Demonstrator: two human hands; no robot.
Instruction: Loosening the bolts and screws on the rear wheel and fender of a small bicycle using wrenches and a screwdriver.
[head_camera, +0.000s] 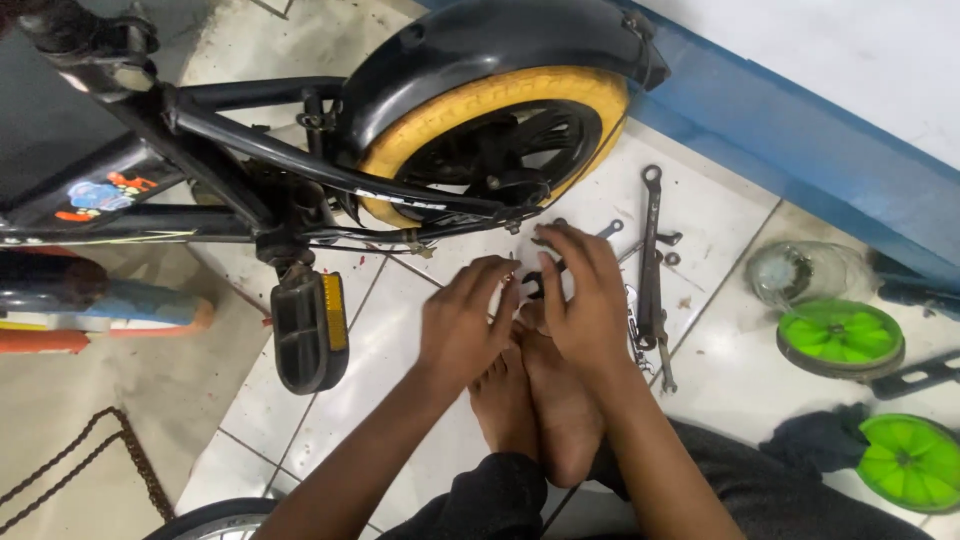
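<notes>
A small black bicycle lies on its side on a white tiled floor, its rear wheel with a yellow tyre (470, 105) under a black mudguard (480, 40). My left hand (462, 325) and my right hand (580, 295) reach together just below the wheel's axle, above my bare feet (545, 400). Between their fingertips sits a small dark part (532, 285); both hands touch it, and motion blur hides which one grips it. A black pedal with a yellow reflector (310, 330) hangs left of my left hand.
Several wrenches and small loose metal parts (650, 260) lie on the tiles right of my right hand. Two green training wheels (842, 338) (912, 460) and a clear jar (800, 272) lie at right. A bicycle chain (120, 450) lies at lower left. A blue wall base (800, 130) runs behind.
</notes>
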